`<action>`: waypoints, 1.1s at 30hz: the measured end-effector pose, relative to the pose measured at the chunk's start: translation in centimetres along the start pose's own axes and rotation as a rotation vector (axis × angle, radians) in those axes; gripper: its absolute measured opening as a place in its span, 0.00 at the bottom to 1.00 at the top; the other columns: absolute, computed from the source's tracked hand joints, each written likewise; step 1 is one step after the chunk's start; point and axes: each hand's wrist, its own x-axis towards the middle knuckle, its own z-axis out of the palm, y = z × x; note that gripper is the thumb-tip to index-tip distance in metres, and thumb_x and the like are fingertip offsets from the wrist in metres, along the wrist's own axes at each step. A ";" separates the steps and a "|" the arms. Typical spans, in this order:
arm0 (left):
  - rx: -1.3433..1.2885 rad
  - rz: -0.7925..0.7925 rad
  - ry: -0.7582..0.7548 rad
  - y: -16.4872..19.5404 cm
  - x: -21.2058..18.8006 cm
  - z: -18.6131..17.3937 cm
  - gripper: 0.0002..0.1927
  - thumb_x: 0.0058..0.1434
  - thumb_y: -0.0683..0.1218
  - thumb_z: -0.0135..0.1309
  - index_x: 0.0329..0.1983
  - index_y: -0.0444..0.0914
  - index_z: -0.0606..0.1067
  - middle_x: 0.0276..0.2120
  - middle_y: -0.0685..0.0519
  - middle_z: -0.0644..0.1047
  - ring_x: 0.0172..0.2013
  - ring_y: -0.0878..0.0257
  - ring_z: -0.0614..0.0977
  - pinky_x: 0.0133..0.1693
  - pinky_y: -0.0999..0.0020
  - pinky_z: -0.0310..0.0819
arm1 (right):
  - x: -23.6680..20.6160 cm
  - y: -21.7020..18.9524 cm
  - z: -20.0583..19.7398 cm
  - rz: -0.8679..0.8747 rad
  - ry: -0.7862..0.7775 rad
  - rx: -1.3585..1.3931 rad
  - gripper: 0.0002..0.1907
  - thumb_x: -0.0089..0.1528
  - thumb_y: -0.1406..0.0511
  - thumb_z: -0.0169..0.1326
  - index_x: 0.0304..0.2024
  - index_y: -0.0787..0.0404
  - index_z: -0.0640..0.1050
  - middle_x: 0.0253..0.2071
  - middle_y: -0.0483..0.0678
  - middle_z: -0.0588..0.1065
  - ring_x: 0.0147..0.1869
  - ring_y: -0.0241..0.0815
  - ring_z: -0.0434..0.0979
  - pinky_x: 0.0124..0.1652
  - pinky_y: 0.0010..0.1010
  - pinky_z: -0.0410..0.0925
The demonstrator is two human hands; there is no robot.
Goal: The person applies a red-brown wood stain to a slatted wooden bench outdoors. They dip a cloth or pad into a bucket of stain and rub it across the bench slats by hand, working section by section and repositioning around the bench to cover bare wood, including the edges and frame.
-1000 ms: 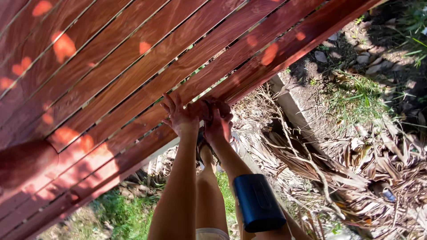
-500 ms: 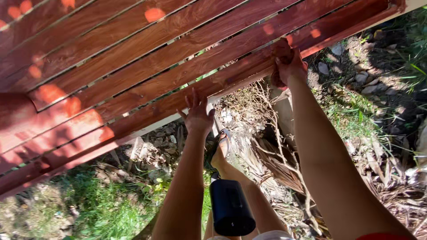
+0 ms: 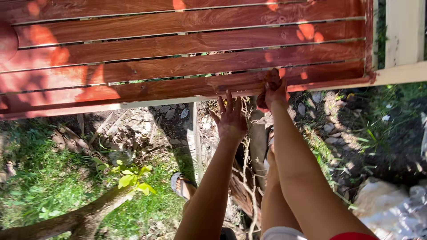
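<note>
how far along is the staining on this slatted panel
Done: nearly all the slats of the wooden panel show a glossy red-brown coat.
In hand: the right hand presses something small, hidden in its grip, against the lowest slat; the left hand hovers open just below it.
Left: the pale frame on the right looks bare, with only red smears along its edge.

No labels, signs, screens; crumpled whitish plastic bag (image 3: 393, 202) bottom right.
</note>
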 end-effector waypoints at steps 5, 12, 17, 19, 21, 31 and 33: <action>-0.102 -0.074 0.170 5.1 1.5 1.9 0.37 0.63 0.47 0.49 0.77 0.49 0.55 0.79 0.49 0.38 0.77 0.43 0.40 0.67 0.25 0.35 | 0.4 0.1 -1.2 -0.143 -0.132 0.023 0.36 0.63 0.51 0.62 0.68 0.48 0.62 0.58 0.55 0.76 0.60 0.55 0.76 0.55 0.44 0.69; -0.128 -0.108 0.124 12.5 5.2 4.3 0.40 0.62 0.47 0.47 0.78 0.51 0.52 0.78 0.49 0.35 0.76 0.44 0.37 0.67 0.25 0.33 | 7.1 7.0 -9.1 -0.167 -0.189 -0.074 0.41 0.59 0.43 0.57 0.69 0.49 0.63 0.57 0.56 0.79 0.60 0.56 0.80 0.58 0.47 0.70; -0.074 -0.129 0.120 16.2 8.4 5.3 0.36 0.66 0.49 0.45 0.77 0.49 0.51 0.78 0.50 0.33 0.77 0.46 0.35 0.69 0.27 0.30 | 16.1 13.3 -18.0 -0.002 0.029 -0.345 0.47 0.63 0.42 0.60 0.76 0.51 0.57 0.66 0.62 0.69 0.69 0.62 0.68 0.64 0.46 0.62; -0.035 -0.136 0.112 16.5 9.3 5.5 0.36 0.66 0.47 0.44 0.78 0.48 0.51 0.79 0.51 0.32 0.77 0.46 0.33 0.69 0.29 0.29 | 18.8 14.6 -20.3 0.007 0.066 -0.241 0.46 0.63 0.44 0.60 0.75 0.53 0.58 0.67 0.60 0.69 0.68 0.60 0.70 0.64 0.44 0.63; -0.060 -0.175 0.085 16.6 9.9 5.8 0.38 0.66 0.47 0.43 0.79 0.51 0.49 0.79 0.52 0.32 0.78 0.49 0.34 0.70 0.31 0.29 | 19.8 15.1 -20.3 -0.095 0.036 -0.086 0.43 0.61 0.47 0.61 0.74 0.53 0.62 0.68 0.55 0.73 0.69 0.54 0.74 0.64 0.41 0.66; -0.163 -0.130 0.262 10.2 7.9 6.4 0.39 0.67 0.51 0.41 0.79 0.41 0.44 0.78 0.40 0.34 0.76 0.43 0.40 0.70 0.40 0.38 | 9.1 7.3 -10.8 -0.017 0.081 -0.330 0.44 0.65 0.42 0.58 0.75 0.46 0.55 0.64 0.69 0.66 0.62 0.70 0.71 0.57 0.55 0.67; -0.235 -0.123 0.309 7.5 6.4 6.2 0.38 0.67 0.51 0.42 0.78 0.41 0.47 0.78 0.41 0.37 0.77 0.43 0.42 0.71 0.38 0.38 | 5.5 4.7 -7.6 -0.096 0.065 -0.242 0.44 0.63 0.43 0.57 0.75 0.46 0.55 0.63 0.67 0.69 0.61 0.70 0.72 0.57 0.56 0.67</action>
